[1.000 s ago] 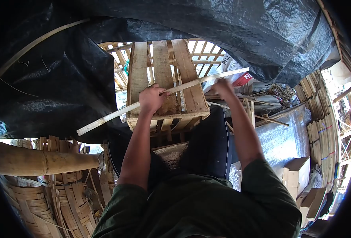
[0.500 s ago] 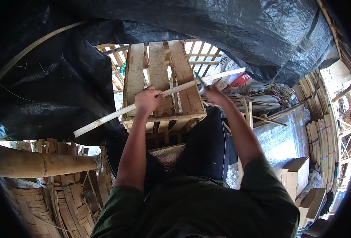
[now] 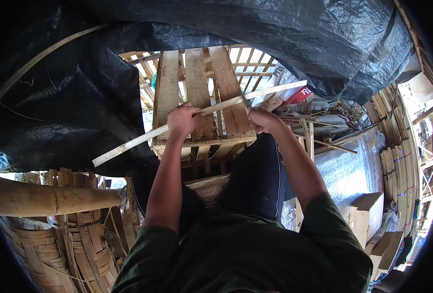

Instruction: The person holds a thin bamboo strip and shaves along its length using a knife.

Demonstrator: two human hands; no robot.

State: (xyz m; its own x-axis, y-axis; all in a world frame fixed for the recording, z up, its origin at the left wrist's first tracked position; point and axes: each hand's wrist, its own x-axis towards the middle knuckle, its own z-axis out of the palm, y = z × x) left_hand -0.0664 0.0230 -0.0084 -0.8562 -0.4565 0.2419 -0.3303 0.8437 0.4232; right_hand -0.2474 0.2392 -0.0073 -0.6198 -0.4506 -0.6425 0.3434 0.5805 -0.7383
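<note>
My left hand [image 3: 183, 120] is closed round a long pale bamboo strip [image 3: 128, 145], which slants up to the right across a slatted wooden bench [image 3: 200, 73]. In my right hand [image 3: 263, 120], at the bench's right edge, is a knife [image 3: 246, 101] with a dark blade. The blade meets the strip to the right of my left hand; its handle is mostly hidden in my fingers. The strip's far right end sticks out past the bench.
Black plastic sheeting [image 3: 65, 102] hangs at left and overhead. A thick bamboo pole [image 3: 55, 200] and woven bamboo pieces [image 3: 40, 244] are at lower left. On the right are a silvery sheet [image 3: 348, 166], a cardboard box [image 3: 368, 215] and stacked bamboo slats [image 3: 397, 171].
My right hand has turned and come slightly down and closer to me, and the knife blade has tilted against the strip. My left hand keeps its hold in nearly the same place.
</note>
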